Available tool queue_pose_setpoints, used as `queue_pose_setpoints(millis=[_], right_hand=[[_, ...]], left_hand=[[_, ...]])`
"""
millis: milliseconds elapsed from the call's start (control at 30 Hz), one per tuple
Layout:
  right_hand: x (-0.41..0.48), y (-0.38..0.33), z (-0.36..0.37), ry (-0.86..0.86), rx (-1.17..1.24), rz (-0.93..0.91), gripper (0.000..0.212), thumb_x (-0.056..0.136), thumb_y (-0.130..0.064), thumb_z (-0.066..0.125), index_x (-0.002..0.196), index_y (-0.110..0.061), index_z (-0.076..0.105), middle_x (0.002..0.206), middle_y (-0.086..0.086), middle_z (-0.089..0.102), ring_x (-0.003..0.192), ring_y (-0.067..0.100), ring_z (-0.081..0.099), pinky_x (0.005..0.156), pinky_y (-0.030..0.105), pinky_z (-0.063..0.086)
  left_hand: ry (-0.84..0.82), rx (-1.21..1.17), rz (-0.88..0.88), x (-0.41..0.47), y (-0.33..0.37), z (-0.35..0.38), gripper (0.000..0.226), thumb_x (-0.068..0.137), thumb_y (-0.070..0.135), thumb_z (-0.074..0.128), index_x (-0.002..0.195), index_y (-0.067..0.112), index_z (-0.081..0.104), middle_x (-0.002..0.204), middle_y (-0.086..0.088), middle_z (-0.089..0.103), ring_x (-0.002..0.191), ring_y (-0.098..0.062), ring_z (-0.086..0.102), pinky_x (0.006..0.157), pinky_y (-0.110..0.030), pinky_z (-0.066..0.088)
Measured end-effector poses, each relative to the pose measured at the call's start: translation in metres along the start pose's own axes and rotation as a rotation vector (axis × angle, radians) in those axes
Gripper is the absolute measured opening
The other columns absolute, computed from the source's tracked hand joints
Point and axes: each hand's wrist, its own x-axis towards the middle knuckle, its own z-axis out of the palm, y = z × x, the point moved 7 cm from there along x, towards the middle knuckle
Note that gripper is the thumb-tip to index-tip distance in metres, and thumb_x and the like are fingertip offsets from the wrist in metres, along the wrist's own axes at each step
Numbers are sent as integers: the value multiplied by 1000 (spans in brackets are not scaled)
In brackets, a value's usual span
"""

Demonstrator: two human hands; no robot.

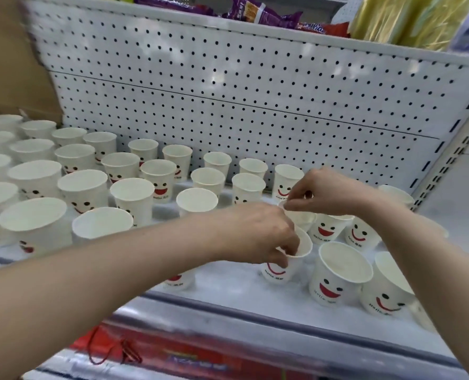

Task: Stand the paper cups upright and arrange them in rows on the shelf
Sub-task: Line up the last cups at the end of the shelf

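Observation:
Several white paper cups with red smiley faces stand upright on the white shelf [228, 289]. My left hand [258, 231] pinches the rim of a cup [288, 266] near the shelf's front, its fingers reaching inside. My right hand [326, 192] pinches the rim of another cup [300, 216] just behind it. To the right, two large-looking cups [340, 272] [387, 292] stand at the front. Rows of cups [132, 198] fill the left and middle.
A white pegboard back wall [228, 91] rises behind the cups. The shelf above holds purple snack packets [255, 10] and gold wrapping [408, 20]. A cardboard box [11, 64] stands at the left. The shelf's right upright [447, 157] bounds the space.

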Motion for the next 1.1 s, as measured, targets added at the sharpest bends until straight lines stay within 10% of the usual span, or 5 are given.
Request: queue_pose_setpoints(millis=[267,1100], right_hand=[[-4,-19,28,-34,-71,13,21,77,-29,69,76,-8,68,77,13,68,58,17,45,52,30,36],[7,-76,35,106,-27,-164,6,81,-23,72,85,-20,75,84,-6,69,89,15,48,77,33,45]], left_hand=[[68,15,-182,-58,-5,16,12,94,32,52,100,23,57,92,-4,63,91,-27,58,71,-42,49],[188,-40,-324,-97,-11,20,21,92,39,53,105,24,60,97,-4,61,98,-24,56,69,-37,45]])
